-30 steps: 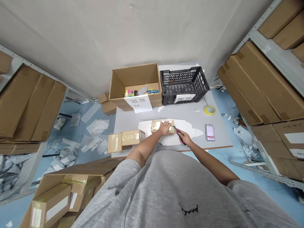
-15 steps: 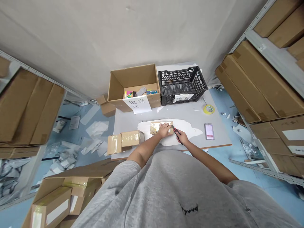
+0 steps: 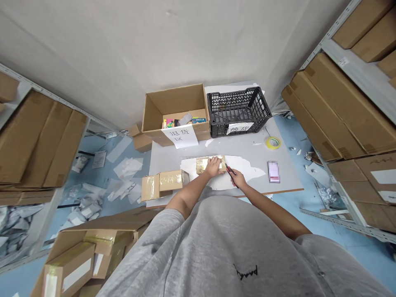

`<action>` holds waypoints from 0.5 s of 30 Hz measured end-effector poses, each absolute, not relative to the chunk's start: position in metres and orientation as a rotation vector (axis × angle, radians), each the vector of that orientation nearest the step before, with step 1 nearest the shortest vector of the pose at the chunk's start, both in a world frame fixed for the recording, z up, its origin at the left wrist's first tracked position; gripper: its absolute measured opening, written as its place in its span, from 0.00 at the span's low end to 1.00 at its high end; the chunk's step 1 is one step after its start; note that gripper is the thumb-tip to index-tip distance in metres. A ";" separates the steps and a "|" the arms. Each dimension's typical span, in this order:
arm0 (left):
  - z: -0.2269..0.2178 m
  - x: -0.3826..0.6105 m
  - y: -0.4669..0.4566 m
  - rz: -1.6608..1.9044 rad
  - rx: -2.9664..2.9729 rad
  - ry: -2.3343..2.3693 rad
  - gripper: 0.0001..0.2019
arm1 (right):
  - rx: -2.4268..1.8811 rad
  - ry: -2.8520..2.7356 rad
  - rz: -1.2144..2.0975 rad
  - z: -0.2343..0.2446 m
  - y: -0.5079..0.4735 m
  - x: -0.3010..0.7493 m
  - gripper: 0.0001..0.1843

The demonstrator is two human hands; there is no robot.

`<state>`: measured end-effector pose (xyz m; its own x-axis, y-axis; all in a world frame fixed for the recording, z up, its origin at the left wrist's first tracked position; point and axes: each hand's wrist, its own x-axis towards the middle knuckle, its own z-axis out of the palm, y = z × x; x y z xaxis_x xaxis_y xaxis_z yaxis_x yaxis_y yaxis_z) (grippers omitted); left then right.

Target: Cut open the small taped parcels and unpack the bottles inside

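Note:
A small taped cardboard box (image 3: 201, 162) lies on the table in front of me. Over its top sits my left hand (image 3: 213, 167), gripping it with bent fingers that cover part of a white label. My right hand (image 3: 238, 179) is closed around a red and black utility knife (image 3: 229, 170). The knife's tip is at the box's right end; whether the blade touches the cardboard is too small to tell. Beneath the box is a white, torn-edged patch (image 3: 247, 167) of the grey tabletop.
Behind stand an open carton (image 3: 151, 107) with books and a black plastic crate (image 3: 218, 131). Yellow tape (image 3: 273, 142) and a phone (image 3: 274, 171) lie right. Taped boxes (image 3: 171, 180) sit left; a large carton (image 3: 102, 225) of parcels is lower left. Shelves flank both sides.
The knife has shifted slightly from the box's upper right to its right edge. My left hand has moved slightly left on the box, and the camera view has shifted a little.

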<state>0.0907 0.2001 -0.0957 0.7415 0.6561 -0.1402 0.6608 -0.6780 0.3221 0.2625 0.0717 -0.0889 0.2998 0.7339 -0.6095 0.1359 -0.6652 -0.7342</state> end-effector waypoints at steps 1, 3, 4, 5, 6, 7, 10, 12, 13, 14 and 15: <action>-0.095 0.088 0.205 -0.018 2.603 1.013 0.42 | -2.013 -0.756 1.368 -0.089 0.072 0.263 0.21; -0.093 0.079 0.215 -0.050 2.638 0.996 0.53 | -2.004 -0.735 1.345 -0.091 0.070 0.264 0.21; -0.093 0.074 0.220 -0.093 2.647 0.990 0.58 | -1.997 -0.724 1.328 -0.092 0.069 0.265 0.21; -0.092 0.068 0.224 -0.154 2.644 0.988 0.62 | -1.990 -0.716 1.308 -0.094 0.068 0.266 0.21; -0.091 0.063 0.226 -0.216 2.631 0.992 0.64 | -1.988 -0.712 1.284 -0.096 0.067 0.267 0.22; -0.090 0.059 0.228 -0.269 2.613 1.001 0.65 | -1.993 -0.709 1.260 -0.098 0.068 0.267 0.23; -0.089 0.054 0.223 -0.320 2.551 1.105 0.63 | -2.013 -0.714 1.224 -0.101 0.077 0.266 0.26; -0.091 0.059 0.216 -0.304 2.476 1.282 0.56 | -2.011 -0.703 1.241 -0.102 0.087 0.264 0.27; -0.092 0.062 0.212 -0.294 2.424 1.383 0.52 | -2.002 -0.691 1.257 -0.103 0.092 0.262 0.28; -0.094 0.067 0.208 -0.284 2.368 1.479 0.48 | -1.991 -0.681 1.274 -0.103 0.098 0.259 0.29; -0.096 0.071 0.204 -0.276 2.311 1.562 0.44 | -1.978 -0.675 1.287 -0.103 0.103 0.257 0.30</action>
